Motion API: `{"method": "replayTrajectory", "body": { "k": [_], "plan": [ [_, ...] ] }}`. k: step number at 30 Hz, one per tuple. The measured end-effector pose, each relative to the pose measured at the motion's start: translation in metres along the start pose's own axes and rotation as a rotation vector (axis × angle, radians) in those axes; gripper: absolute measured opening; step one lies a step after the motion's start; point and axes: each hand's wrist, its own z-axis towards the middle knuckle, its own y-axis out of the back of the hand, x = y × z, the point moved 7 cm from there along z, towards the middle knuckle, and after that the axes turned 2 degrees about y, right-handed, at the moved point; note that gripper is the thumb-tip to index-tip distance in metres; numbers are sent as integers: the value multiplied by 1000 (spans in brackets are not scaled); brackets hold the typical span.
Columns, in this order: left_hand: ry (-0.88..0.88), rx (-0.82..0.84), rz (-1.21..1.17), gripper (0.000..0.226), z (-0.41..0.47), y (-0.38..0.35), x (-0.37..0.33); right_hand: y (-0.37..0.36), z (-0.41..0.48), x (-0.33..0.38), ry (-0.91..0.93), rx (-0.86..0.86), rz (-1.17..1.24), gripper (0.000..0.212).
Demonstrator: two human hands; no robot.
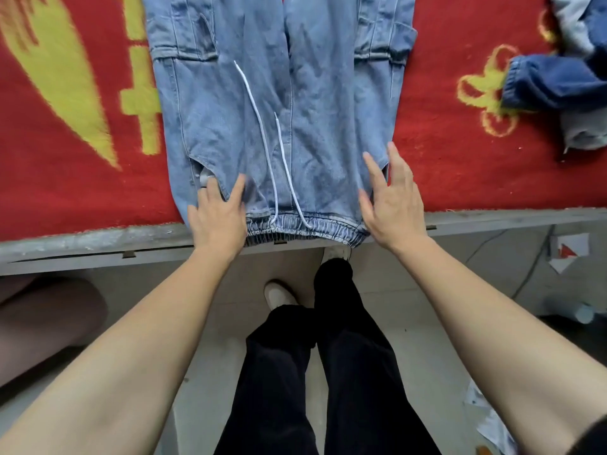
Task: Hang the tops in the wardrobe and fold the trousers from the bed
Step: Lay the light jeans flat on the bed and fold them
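**Flat hands on soft denim, no grip taken**

The left hand [218,221] lies flat with its fingers [238,192] straight and apart beside the hip pocket. The right hand [394,205] rests the same way on the opposite edge. Neither grips anything.

Under them the pale blue denim trousers with a gathered elastic waistband [312,103] lie spread flat, waistband at the near edge of the bed, on the red woolly blanket with yellow figures [65,159]. A loose white drawstring cord [259,126] trails up the front.

The cloth looks limp, moderately heavy and unlikely to slide. The waistband corners or outer seams should give the surest hold. A heap of darker blue denim [558,83] lies well apart.
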Motion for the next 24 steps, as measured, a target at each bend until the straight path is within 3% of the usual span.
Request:
{"method": "replayTrajectory", "body": {
  "k": [2,4,6,10,14,16,20,22,24],
  "plan": [
    [122,87,74,55,2,-10,16,-24,5,-1,83,241,-96,64],
    [189,137,104,57,2,-10,19,-38,7,-12,45,459,-114,64],
    [214,128,63,57,4,3,9,-33,17,-17,5,511,-34,62],
    [165,-93,-149,47,6,38,-35,-2,47,-33,-78,324,250,44],
    [-220,-210,-276,43,5,38,-119,21,79,-50,-25,73,108,47],
    [-274,-237,-255,53,19,32,-144,23,103,-47,8,33,59,54],
    [157,-217,-252,76,86,39,-116,30,150,-36,55,-51,-47,66],
    [299,-22,-198,84,116,22,-90,4,157,-43,59,106,-136,76],
    [315,212,-204,91,130,0,-75,-25,156,-57,44,294,-206,87]
  ]
}}
